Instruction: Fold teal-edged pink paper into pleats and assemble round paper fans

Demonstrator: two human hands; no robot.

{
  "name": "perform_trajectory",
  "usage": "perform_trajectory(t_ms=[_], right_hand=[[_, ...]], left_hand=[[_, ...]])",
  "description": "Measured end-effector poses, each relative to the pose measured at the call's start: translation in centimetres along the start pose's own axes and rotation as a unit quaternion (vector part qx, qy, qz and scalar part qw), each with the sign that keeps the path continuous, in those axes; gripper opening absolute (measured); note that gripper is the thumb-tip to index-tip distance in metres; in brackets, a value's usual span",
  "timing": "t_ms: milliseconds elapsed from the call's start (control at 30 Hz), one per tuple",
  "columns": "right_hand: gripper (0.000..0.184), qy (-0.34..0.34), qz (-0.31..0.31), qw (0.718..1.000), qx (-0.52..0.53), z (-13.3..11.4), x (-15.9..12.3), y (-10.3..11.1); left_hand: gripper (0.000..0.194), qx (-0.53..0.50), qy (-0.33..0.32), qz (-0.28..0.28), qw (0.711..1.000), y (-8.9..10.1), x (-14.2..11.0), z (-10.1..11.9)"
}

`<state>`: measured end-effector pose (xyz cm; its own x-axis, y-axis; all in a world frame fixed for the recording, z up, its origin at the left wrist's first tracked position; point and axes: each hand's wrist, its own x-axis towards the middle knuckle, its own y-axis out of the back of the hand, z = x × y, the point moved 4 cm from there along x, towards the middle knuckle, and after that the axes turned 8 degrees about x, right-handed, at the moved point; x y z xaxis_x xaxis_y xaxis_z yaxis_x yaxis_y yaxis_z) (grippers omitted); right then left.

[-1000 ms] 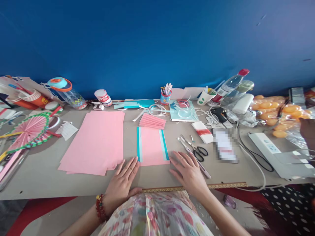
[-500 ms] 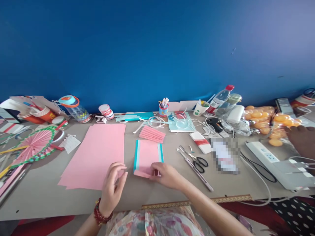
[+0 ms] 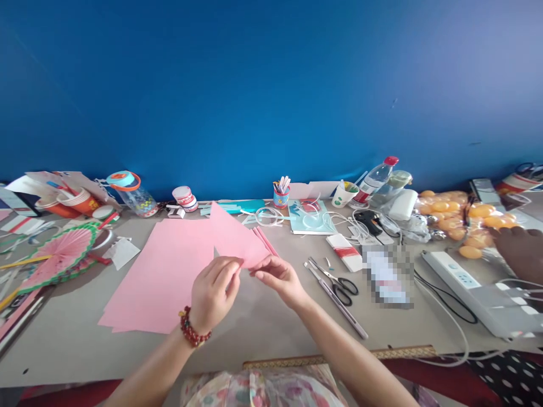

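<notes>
A small sheet of pink paper (image 3: 235, 234) is raised off the table and tilted, its plain pink side showing. My left hand (image 3: 216, 291) pinches its lower left edge, while my right hand (image 3: 280, 277) has thumb and fingers closed on the lower right corner. The sheet's other face is hidden. Just behind it, a pleated pink paper strip (image 3: 265, 240) lies partly covered. Left of my hands is a stack of larger pink sheets (image 3: 156, 277).
To the right lie scissors (image 3: 339, 282), a slim knife-like tool (image 3: 339, 305) and a power strip (image 3: 462, 277). A pink-and-green paper fan (image 3: 63, 254) rests at left. Bottles, cups and cables line the blue wall. Another person's hand (image 3: 520, 251) is at far right.
The small pink paper with blue-edged sides has been lifted from the table and turned so its plain side shows. My left hand has moved right and closed on it.
</notes>
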<state>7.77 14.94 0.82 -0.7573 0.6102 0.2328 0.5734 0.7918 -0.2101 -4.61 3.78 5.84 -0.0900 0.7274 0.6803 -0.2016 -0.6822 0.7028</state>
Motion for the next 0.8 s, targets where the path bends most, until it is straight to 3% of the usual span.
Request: perform_trajectory(t_ms=[67, 133, 200, 267, 367, 500, 533, 567, 600, 667, 800], right_hand=[[0.015, 0.048, -0.003, 0.972, -0.23, 0.8, 0.5, 1.6], [0.017, 0.089, -0.075, 0.907, -0.406, 1.9, 1.2, 2.6], [0.019, 0.106, -0.138, 0.847, -0.503, 3.0, 2.1, 3.6], [0.026, 0.102, -0.139, 0.815, -0.553, 3.4, 3.4, 5.0], [0.03, 0.11, -0.088, 0.809, -0.571, 2.2, 4.3, 6.7], [0.03, 0.16, 0.027, 0.86, -0.484, -1.1, 1.8, 6.5], [0.028, 0.17, 0.025, 0.859, -0.482, -1.6, 0.8, 5.8], [0.029, 0.179, -0.024, 0.85, -0.494, -1.7, -0.2, 4.8], [0.032, 0.19, -0.087, 0.833, -0.512, -1.5, -1.2, 3.8], [0.019, 0.206, -0.15, 0.795, -0.551, -0.8, -2.6, 2.5], [0.018, 0.226, -0.143, 0.762, -0.59, 0.8, -3.5, 2.6]], left_hand=[[0.031, 0.02, 0.008, 0.006, 1.0, -0.5, -0.4, -2.0], [0.038, 0.035, -0.004, 0.004, 0.999, -0.9, -0.7, -3.4], [0.044, 0.039, -0.042, -0.006, 0.998, -1.2, -1.0, -3.7], [0.046, 0.036, -0.093, -0.032, 0.995, -1.7, -1.4, -3.1], [0.042, 0.037, -0.152, -0.091, 0.983, -3.1, -2.5, -1.8], [0.043, 0.038, -0.168, -0.148, 0.974, -5.0, -4.1, -1.2], [0.043, 0.034, -0.167, -0.155, 0.973, -5.3, -4.3, -1.3], [0.043, 0.03, -0.167, -0.16, 0.972, -5.6, -4.5, -1.3], [0.042, 0.025, -0.17, -0.162, 0.972, -5.8, -4.7, -1.3], [0.039, 0.021, -0.169, -0.162, 0.972, -6.1, -4.9, -1.3], [0.023, 0.039, -0.131, -0.163, 0.977, -6.1, -5.4, -1.5]])
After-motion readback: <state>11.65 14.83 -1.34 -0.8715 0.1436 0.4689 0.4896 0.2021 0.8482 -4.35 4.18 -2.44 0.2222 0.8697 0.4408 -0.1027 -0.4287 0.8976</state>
